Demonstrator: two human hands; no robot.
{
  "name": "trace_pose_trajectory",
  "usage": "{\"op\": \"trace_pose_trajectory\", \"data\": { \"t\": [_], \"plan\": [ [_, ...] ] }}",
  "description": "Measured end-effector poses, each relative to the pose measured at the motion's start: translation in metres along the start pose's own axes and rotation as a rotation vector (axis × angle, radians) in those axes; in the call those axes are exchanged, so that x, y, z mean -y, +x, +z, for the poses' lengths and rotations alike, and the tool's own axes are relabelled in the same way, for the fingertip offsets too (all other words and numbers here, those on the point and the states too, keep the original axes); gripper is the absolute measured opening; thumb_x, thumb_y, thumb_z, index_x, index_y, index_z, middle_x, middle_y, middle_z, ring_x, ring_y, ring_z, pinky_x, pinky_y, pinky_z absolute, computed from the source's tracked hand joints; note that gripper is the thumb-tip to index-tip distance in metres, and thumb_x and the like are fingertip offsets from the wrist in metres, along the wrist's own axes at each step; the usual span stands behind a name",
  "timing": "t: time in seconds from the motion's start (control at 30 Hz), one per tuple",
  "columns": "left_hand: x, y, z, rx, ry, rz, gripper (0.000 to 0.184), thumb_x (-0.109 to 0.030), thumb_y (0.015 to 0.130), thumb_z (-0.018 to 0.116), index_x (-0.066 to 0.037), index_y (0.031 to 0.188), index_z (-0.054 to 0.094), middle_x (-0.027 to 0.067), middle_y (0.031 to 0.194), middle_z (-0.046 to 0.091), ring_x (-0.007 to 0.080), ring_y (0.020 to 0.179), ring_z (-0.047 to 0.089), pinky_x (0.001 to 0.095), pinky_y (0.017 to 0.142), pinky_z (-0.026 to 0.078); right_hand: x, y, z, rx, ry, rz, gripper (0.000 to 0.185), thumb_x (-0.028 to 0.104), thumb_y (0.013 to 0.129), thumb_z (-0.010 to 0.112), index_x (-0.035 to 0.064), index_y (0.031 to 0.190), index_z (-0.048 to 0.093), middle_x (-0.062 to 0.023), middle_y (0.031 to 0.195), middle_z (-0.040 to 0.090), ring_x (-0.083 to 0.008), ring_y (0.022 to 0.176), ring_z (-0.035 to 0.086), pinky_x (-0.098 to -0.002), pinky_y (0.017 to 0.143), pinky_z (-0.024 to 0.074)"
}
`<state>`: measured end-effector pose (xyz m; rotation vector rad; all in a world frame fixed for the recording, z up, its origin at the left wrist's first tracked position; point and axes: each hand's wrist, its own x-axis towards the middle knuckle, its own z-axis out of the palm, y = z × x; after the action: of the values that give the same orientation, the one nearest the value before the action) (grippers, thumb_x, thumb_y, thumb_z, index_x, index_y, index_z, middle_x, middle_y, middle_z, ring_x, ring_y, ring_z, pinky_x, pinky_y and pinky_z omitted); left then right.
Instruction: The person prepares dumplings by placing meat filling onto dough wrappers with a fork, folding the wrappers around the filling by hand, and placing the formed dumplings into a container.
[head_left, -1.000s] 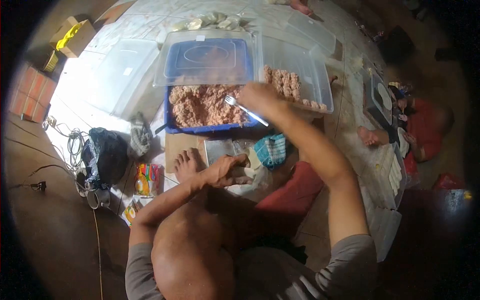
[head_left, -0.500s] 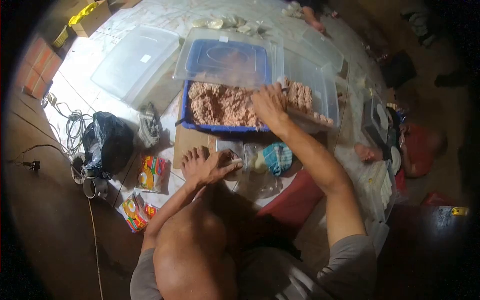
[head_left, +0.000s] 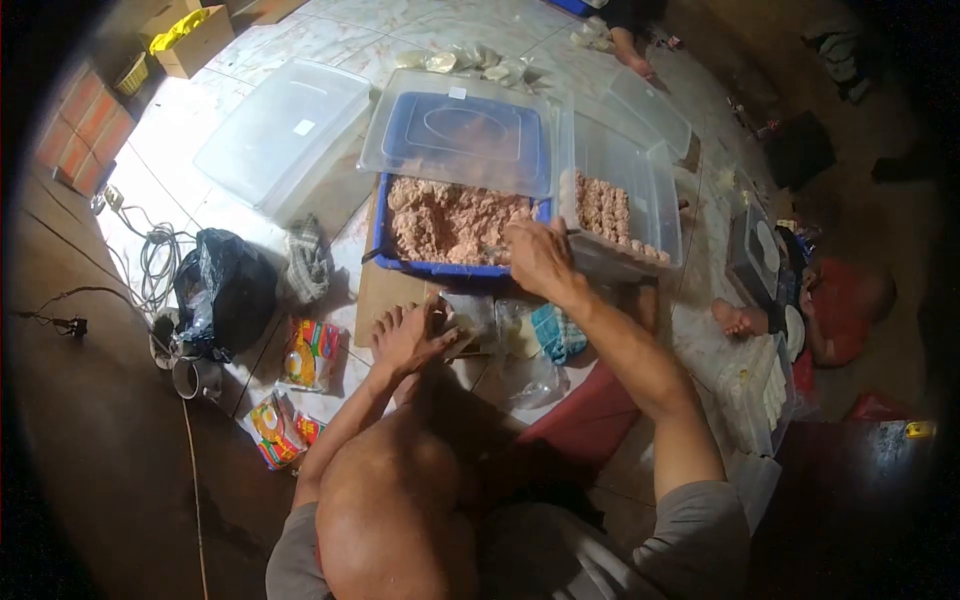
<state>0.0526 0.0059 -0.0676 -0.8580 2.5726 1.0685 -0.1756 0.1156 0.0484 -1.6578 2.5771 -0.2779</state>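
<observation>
My right hand (head_left: 540, 262) is closed at the front right corner of a blue tub (head_left: 440, 268), around what looks like a thin utensil mostly hidden by fingers and filling. Pinkish minced filling (head_left: 440, 215) fills the tub, and a clear lid (head_left: 390, 145) rests over its far half. To its right stands a clear container (head_left: 655, 195) holding rows of pinkish filled pieces (head_left: 603, 205). My left hand (head_left: 415, 345) is closed beside my bare foot, with a small pale thing partly showing at its fingers. A clear plastic bag (head_left: 535, 380) and a blue checked cloth (head_left: 560, 330) lie to its right.
At the left are a black plastic bag (head_left: 225, 290), a metal mug (head_left: 194, 376), cables (head_left: 160, 265) and noodle packets (head_left: 310, 355). A large clear lid (head_left: 285, 130) lies behind, near a grey cloth (head_left: 306, 260). Another person in red (head_left: 840, 300) sits at the right.
My right hand has moved down from over the filling to the tub's front right corner. My left hand has drawn slightly back to the left, and the view has shifted a little.
</observation>
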Motion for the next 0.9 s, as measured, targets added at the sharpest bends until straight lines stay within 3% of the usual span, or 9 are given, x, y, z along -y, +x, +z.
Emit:
{"op": "trace_pose_trajectory", "data": {
  "t": [0.07, 0.13, 0.23, 0.33, 0.43, 0.6, 0.7, 0.77, 0.9],
  "plan": [
    [0.009, 0.007, 0.009, -0.082, -0.015, 0.02, 0.065, -0.059, 0.09, 0.06, -0.017, 0.139, 0.051, 0.0257, 0.134, 0.058, 0.0487, 0.132, 0.047, 0.0609, 0.111, 0.031, -0.009, -0.004, 0.02, -0.186, -0.018, -0.046, 0.012, 0.002, 0.086, 0.05, 0.0053, 0.08, 0.059, -0.0136, 0.087, 0.061, -0.0326, 0.091, 0.061, -0.0526, 0.088, 0.0388],
    [0.018, 0.019, 0.009, 0.021, -0.72, 0.202, 0.052, -0.034, 0.093, 0.067, -0.006, 0.134, 0.051, 0.0227, 0.124, 0.065, 0.036, 0.116, 0.062, 0.0466, 0.101, 0.046, 0.0, -0.004, 0.026, 0.015, -0.04, 0.04, 0.011, -0.004, 0.079, 0.055, 0.0064, 0.079, 0.06, -0.0119, 0.088, 0.06, -0.03, 0.092, 0.06, -0.0469, 0.086, 0.0374],
    [0.001, 0.002, -0.009, 0.026, -0.967, 0.258, 0.044, -0.012, 0.091, 0.07, 0.004, 0.127, 0.052, 0.018, 0.113, 0.07, 0.0245, 0.1, 0.068, 0.0332, 0.088, 0.053, 0.0, -0.006, 0.019, -0.144, 0.103, -0.145, 0.01, 0.001, 0.084, 0.053, 0.0064, 0.08, 0.06, -0.012, 0.084, 0.057, -0.0273, 0.089, 0.06, -0.0442, 0.083, 0.0344],
    [0.001, 0.011, -0.016, 0.045, -0.889, 0.318, 0.038, -0.007, 0.091, 0.069, 0.005, 0.124, 0.055, 0.014, 0.109, 0.07, 0.0193, 0.094, 0.069, 0.0295, 0.08, 0.056, -0.01, -0.011, 0.016, -0.218, 0.235, -0.176, 0.005, 0.004, 0.086, 0.058, 0.0044, 0.082, 0.061, -0.0106, 0.08, 0.058, -0.0241, 0.08, 0.059, -0.0421, 0.079, 0.0382],
    [-0.019, 0.004, -0.029, 0.054, -0.999, 0.24, 0.03, -0.007, 0.093, 0.068, 0.002, 0.12, 0.058, 0.0099, 0.104, 0.07, 0.0174, 0.093, 0.069, 0.0297, 0.079, 0.056, -0.023, -0.027, 0.025, -0.141, 0.746, 0.203, 0.009, 0.009, 0.089, 0.064, -0.0001, 0.088, 0.066, -0.0097, 0.075, 0.062, -0.0183, 0.069, 0.057, -0.0352, 0.064, 0.0464],
    [-0.035, 0.021, -0.035, 0.043, -1.273, 0.229, 0.024, -0.01, 0.095, 0.067, -0.002, 0.115, 0.058, 0.0097, 0.107, 0.069, 0.0174, 0.097, 0.068, 0.0326, 0.079, 0.059, -0.028, -0.039, -0.008, -0.315, 0.877, 0.314, 0.014, 0.012, 0.094, 0.064, -0.0011, 0.095, 0.067, -0.0016, 0.079, 0.064, -0.0088, 0.075, 0.055, -0.0288, 0.07, 0.0473],
    [-0.048, 0.031, -0.046, 0.022, -1.418, 0.235, 0.025, -0.01, 0.095, 0.066, -0.002, 0.117, 0.058, 0.0101, 0.11, 0.068, 0.0174, 0.098, 0.068, 0.0328, 0.079, 0.06, -0.021, -0.038, -0.023, -0.416, 0.748, 0.33, 0.013, 0.011, 0.094, 0.063, -0.0009, 0.096, 0.067, -0.0056, 0.079, 0.065, -0.0161, 0.075, 0.06, -0.0323, 0.071, 0.0486],
    [-0.055, 0.037, -0.057, -0.058, -1.369, 0.199, 0.025, -0.008, 0.093, 0.066, -0.001, 0.117, 0.061, 0.0085, 0.103, 0.069, 0.0172, 0.092, 0.068, 0.0325, 0.077, 0.061, -0.021, -0.037, -0.016, -0.673, 0.488, 0.089, 0.012, 0.01, 0.095, 0.058, 0.0005, 0.096, 0.064, -0.0153, 0.081, 0.062, -0.031, 0.074, 0.06, -0.0387, 0.069, 0.0475],
    [-0.045, 0.035, -0.059, -0.193, -1.26, 0.239, 0.022, -0.008, 0.092, 0.067, 0.0, 0.112, 0.065, 0.0087, 0.098, 0.071, 0.0173, 0.083, 0.07, 0.0292, 0.074, 0.059, -0.039, -0.048, 0.057, -0.435, 0.564, 0.237, 0.009, 0.005, 0.094, 0.054, -0.0018, 0.09, 0.058, -0.0184, 0.084, 0.059, -0.0409, 0.078, 0.058, -0.0449, 0.074, 0.0463]
  ]
}}
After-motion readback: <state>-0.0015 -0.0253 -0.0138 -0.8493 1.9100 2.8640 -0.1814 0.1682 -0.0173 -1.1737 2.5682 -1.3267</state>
